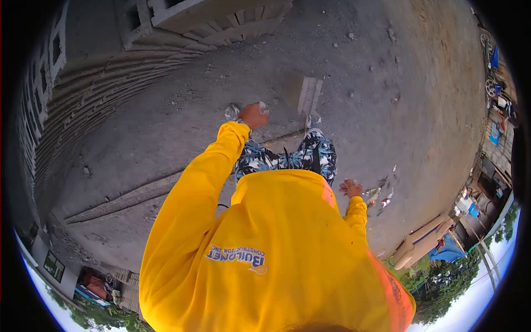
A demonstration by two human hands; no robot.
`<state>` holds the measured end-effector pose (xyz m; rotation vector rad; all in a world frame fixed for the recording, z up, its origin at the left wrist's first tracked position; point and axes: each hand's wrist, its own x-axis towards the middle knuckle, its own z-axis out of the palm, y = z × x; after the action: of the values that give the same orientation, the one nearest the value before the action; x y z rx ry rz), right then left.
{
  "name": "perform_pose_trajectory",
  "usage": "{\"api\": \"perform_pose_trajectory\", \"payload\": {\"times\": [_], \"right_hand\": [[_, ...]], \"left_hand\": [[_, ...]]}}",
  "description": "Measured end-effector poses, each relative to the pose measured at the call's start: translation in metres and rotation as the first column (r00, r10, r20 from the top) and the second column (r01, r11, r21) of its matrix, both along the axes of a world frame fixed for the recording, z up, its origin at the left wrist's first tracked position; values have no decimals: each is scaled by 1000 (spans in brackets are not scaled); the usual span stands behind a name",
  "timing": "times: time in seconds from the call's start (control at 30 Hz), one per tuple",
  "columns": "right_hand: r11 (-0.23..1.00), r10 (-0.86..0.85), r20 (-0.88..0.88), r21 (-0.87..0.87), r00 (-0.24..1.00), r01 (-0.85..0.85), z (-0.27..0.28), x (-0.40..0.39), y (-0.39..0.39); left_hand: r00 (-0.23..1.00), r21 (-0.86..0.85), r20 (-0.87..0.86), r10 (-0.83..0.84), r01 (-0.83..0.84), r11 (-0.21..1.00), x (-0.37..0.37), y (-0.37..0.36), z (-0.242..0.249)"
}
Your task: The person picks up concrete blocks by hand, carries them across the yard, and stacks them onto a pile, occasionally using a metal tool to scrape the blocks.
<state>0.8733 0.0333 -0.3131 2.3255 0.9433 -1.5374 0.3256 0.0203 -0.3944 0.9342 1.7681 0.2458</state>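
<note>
My left hand (pixel 254 115) is closed above my left knee, with a white patch at its fingers that I cannot make out. My right hand (pixel 350 188) hangs low beside my right hip, its fingers loosely bent and apart, with something pale at the tips. Past my right shoe (pixel 313 120), a single grey concrete hollow block (pixel 310 95) rests on the ground. Neither hand touches it.
Long rows of stacked hollow blocks (pixel 105 105) curve along the left, with more blocks (pixel 232 25) at the top. A plank-like strip (pixel 127 198) lies behind on the left. Litter (pixel 381 193) lies right of my right hand. Bicycles (pixel 491 86) stand far right.
</note>
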Motion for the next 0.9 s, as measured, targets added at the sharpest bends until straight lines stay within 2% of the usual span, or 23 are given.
{"api": "perform_pose_trajectory", "payload": {"times": [0.03, 0.07, 0.13, 0.2, 0.3, 0.4, 0.47, 0.5, 0.53, 0.6, 0.63, 0.73, 0.77, 0.8, 0.87, 0.9], "right_hand": [[997, -34, 38, -63, 999, 36, 6, 24, -20], [989, 14, 72, -147, 997, -4, 16, 52, -51], [973, 122, 163, -215, 979, -85, 38, 66, -65], [941, 147, 130, -324, 980, -98, 31, 100, -72], [903, 26, 77, -429, 997, 9, 3, 147, -28], [934, -224, 122, -257, 967, 249, -14, 191, 56], [945, -320, 127, -28, 939, 326, -13, 202, 123], [938, -344, 117, 6, 932, 346, -11, 204, 149], [931, -366, 113, 38, 924, 364, -10, 200, 163], [957, -289, 84, 24, 954, 288, -18, 199, 194], [968, -251, 62, 21, 966, 250, -26, 193, 206], [985, -173, -16, 12, 985, 173, -71, 154, 243], [993, -115, -34, -1, 993, 115, -92, 126, 260], [998, -55, -62, -8, 997, 54, -113, 99, 279], [998, 34, -231, 62, 972, -20, -153, 40, 304], [986, 48, -394, 164, 918, 19, -192, 24, 302]], "left_hand": [[999, -19, 35, -41, 41, 999, 15, 28, -7], [999, 16, 21, -50, 50, 999, 36, 40, -16], [998, 115, -30, -56, 59, 992, 69, 91, -47], [991, 87, -98, -91, 100, 991, 98, 145, -66], [972, 31, -200, -121, 129, 991, 129, 233, -106], [938, -158, -195, -285, 257, 953, 166, 270, -152], [906, -283, -167, -388, 333, 899, 176, 287, -190], [885, -379, -89, -457, 394, 837, 173, 300, -196], [883, -400, -43, -467, 413, 818, 169, 299, -214], [878, -437, 18, -478, 436, 786, 163, 306, -233], [880, -446, -8, -475, 421, 790, 162, 308, -233], [902, -484, -34, -431, 362, 796, 169, 300, -246], [901, -492, 10, -433, 381, 783, 164, 296, -249], [900, -498, 44, -433, 396, 772, 162, 292, -238], [870, -419, -58, -490, 424, 803, 165, 263, -193], [874, -383, -71, -481, 421, 822, 165, 244, -174]]}}
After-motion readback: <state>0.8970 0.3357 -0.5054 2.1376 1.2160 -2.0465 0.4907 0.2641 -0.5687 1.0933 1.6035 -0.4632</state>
